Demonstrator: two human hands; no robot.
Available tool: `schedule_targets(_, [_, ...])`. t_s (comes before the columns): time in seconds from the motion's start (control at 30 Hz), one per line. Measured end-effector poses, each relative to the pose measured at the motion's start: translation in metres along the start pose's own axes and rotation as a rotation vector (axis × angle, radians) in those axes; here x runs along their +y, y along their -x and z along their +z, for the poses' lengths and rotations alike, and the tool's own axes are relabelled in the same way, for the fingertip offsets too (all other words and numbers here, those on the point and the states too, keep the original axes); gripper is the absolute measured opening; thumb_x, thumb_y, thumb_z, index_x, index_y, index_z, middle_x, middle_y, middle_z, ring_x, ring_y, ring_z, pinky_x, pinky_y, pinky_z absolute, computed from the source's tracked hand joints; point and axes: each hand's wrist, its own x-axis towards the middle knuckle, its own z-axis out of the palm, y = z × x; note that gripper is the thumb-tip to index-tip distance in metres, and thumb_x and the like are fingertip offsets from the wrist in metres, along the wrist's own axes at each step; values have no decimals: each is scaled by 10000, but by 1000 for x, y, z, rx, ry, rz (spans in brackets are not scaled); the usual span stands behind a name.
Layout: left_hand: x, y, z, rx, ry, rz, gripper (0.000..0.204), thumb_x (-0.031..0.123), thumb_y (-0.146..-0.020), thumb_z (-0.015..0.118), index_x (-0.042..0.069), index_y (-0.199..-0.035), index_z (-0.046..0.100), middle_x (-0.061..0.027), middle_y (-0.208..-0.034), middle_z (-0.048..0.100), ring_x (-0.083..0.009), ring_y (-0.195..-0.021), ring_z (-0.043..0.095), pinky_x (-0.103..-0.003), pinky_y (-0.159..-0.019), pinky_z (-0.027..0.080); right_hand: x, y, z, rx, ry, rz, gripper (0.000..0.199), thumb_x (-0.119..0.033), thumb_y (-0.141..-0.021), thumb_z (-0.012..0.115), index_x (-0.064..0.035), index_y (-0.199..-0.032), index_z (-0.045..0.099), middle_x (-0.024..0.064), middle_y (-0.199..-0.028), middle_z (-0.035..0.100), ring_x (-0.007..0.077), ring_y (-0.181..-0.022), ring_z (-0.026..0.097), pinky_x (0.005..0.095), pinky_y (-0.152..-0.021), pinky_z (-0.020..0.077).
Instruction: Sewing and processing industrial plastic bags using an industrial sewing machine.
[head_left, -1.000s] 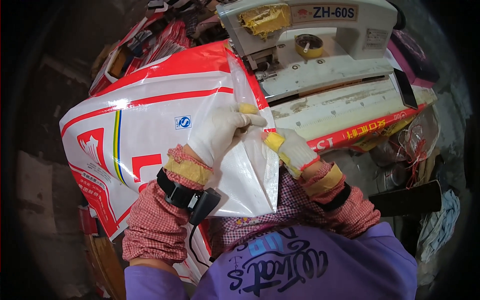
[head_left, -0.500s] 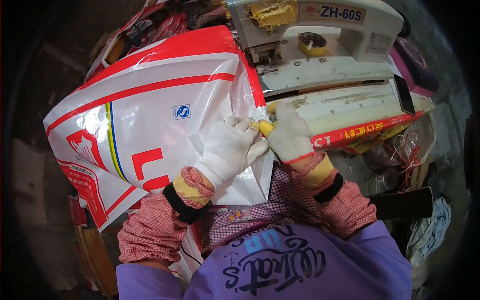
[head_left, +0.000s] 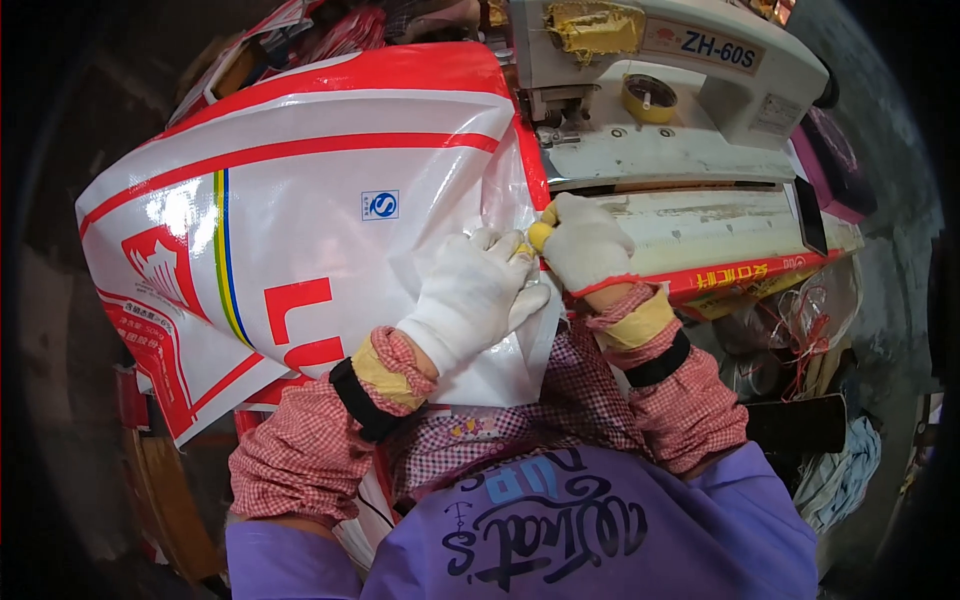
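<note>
A large glossy white bag [head_left: 320,240] with red bands and a yellow-green-blue stripe lies across my lap and the left side. My left hand [head_left: 470,285], in a white glove, is closed over the bag's right edge with the fingers bent. Just right of it, my right hand [head_left: 585,245] pinches the same edge, with yellow covering on its fingertips. The bag's edge between the hands is partly hidden by the gloves. A white industrial sewing machine [head_left: 680,120] stands beyond my right hand, the bag's red far corner close to its head.
A pale flat plate [head_left: 710,225] with a red strip [head_left: 740,275] along its front lies right of my right hand. A purple box [head_left: 830,165] sits at the far right. Red string [head_left: 800,315] and a pale blue cloth [head_left: 850,470] lie below on the right.
My view has shifted slightly, so the machine appears farther right. My right hand has moved a little away from me along the bag's edge. The left hand keeps its hold.
</note>
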Motion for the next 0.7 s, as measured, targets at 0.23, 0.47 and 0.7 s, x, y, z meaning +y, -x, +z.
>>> schedule_targets(0.23, [-1, 1, -3, -120, 29, 12, 286, 333, -753, 550, 57, -795, 611, -70, -905, 582, -249, -817, 544, -353, -663, 437, 28, -6, 3, -56, -296, -33, 290, -313, -734, 588, -61, -873, 626, 156, -853, 623, 318, -818, 593, 386, -710, 456])
schedule_targets(0.47, [-3, 6, 2, -47, 24, -2, 277, 320, -758, 549, 59, -823, 614, -61, -932, 584, -239, -812, 540, -359, -669, 430, -3, 7, -3, 1, 4, 12, 331, -346, -731, 619, -78, -925, 607, 139, -923, 619, 319, -867, 590, 394, -727, 456])
schedule_targets(0.7, [-5, 5, -1, -29, 75, 4, 281, 317, -760, 546, 54, -838, 606, -82, -956, 574, -251, -803, 537, -365, -669, 434, 3, -2, 2, 5, -17, -12, 301, -321, -727, 619, -66, -888, 621, 150, -885, 624, 315, -845, 595, 408, -725, 459])
